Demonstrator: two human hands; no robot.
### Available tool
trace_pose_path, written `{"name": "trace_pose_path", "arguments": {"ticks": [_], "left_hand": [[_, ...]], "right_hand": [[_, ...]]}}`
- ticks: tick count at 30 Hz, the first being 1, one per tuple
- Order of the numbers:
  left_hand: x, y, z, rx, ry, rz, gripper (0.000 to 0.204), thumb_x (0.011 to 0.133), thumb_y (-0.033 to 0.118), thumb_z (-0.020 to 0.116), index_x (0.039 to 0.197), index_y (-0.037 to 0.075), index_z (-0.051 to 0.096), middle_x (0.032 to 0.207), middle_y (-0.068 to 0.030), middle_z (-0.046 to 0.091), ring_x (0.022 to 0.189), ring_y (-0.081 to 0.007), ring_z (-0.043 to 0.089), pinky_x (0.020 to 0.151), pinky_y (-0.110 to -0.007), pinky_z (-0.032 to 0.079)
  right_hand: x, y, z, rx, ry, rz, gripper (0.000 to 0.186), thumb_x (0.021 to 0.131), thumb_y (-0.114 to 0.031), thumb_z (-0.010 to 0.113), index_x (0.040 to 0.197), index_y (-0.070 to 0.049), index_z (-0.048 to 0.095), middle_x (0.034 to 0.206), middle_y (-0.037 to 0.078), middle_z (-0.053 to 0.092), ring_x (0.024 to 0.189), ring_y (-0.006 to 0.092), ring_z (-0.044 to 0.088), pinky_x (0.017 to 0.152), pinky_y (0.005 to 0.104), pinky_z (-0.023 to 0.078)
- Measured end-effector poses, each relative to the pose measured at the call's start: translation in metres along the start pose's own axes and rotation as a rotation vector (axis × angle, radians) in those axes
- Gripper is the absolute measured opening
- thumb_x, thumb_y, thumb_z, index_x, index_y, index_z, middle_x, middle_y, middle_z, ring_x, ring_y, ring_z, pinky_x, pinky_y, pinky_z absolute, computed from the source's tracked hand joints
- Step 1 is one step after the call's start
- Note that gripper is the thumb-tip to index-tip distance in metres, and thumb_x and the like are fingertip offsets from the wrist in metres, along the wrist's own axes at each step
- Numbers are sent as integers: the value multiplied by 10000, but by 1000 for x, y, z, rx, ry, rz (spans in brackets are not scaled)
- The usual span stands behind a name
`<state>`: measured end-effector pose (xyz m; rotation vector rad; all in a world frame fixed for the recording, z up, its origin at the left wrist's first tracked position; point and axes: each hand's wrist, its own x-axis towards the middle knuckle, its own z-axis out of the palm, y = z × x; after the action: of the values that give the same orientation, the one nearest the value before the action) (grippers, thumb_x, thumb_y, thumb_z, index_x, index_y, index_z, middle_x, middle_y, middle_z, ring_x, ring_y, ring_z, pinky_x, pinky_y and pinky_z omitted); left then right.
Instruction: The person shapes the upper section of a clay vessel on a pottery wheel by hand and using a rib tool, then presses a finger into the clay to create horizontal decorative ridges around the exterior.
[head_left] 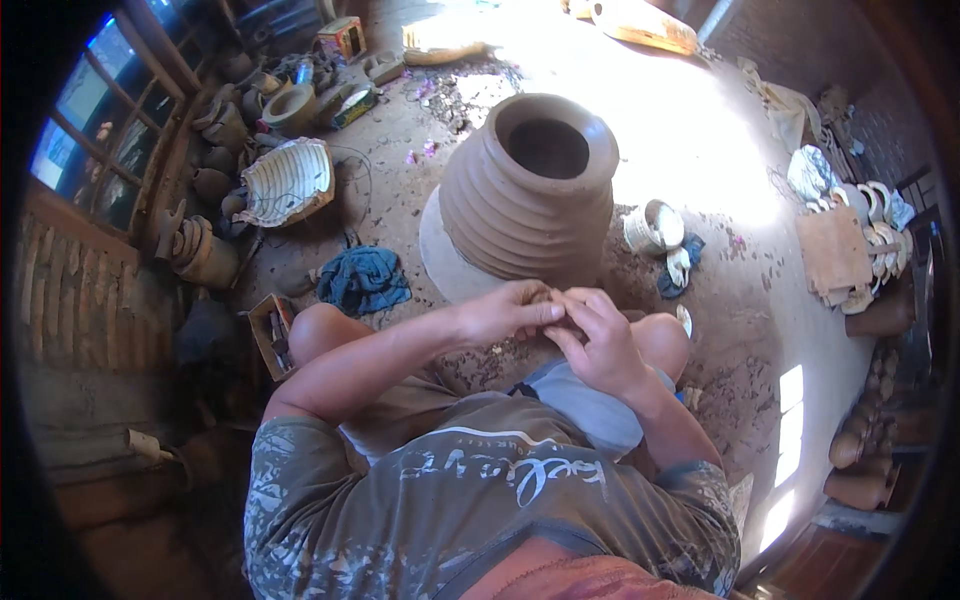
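- Touching each other, the left hand [512, 312] and right hand [606, 345] are curled as if pinching; whether they grasp anything small, I cannot tell.
- At twelve o'clock from them, the ribbed clay pot [525, 228] stands upright on a pale base [444, 266].
- Between one and two o'clock sits a white bucket [639, 236]; about nine o'clock, a crumpled blue cloth [364, 280].

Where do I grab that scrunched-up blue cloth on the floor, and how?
I'd pinch a raised fold near the middle of the blue cloth, coming from above. It lies bunched in a heap, so its folds look easy to gather, and nothing covers it; the big clay pot stands to its right.
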<state>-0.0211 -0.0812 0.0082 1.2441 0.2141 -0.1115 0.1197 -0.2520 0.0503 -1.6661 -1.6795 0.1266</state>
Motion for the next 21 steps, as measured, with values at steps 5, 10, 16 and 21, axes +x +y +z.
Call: {"name": "trace_pose_path", "arguments": {"ticks": [5, 10, 16, 21], "left_hand": [[-2, -18, 1, 311, 34, 53, 451, 1092, 459, 652, 1189, 19, 644, 1027, -11, 643, 952, -87, 564, 794, -314, 510], [-8, -5, -4, 205, -22, 29, 472, 1106, 535, 593, 1020, 74, 648, 790, 48, 525, 708, -54, 486, 589, -268, 426], [-4, 13, -8, 30, -82, -40, 545, 1119, 613, 491, 973, 123, 679, 683, 81, 448, 622, -42, 415, 527, -245, 313], [4, 16, -12, 350, 100, 217, 494, 1111, 529, 570, 1075, 48, 680, 770, -1, 565, 703, -128, 544, 640, -318, 452]], "right_hand": [[-7, 9, 5, 104, -46, -2, 218, 889, -49, 780, 1088, 25, 732, 1052, 184, 718, 967, 396, 692, 853, 459, 573], [-3, 7, 10, 63, 31, -49, 191, 873, -29, 795, 1042, 26, 726, 990, 174, 726, 899, 373, 700, 787, 448, 572], [14, 5, -6, -128, 19, -259, 197, 876, -28, 792, 1055, -2, 713, 964, 160, 702, 863, 374, 674, 750, 450, 561], [21, 14, -6, -74, 97, -181, 202, 899, -21, 812, 1056, 51, 707, 1005, 177, 707, 864, 326, 723, 763, 394, 590]]}}
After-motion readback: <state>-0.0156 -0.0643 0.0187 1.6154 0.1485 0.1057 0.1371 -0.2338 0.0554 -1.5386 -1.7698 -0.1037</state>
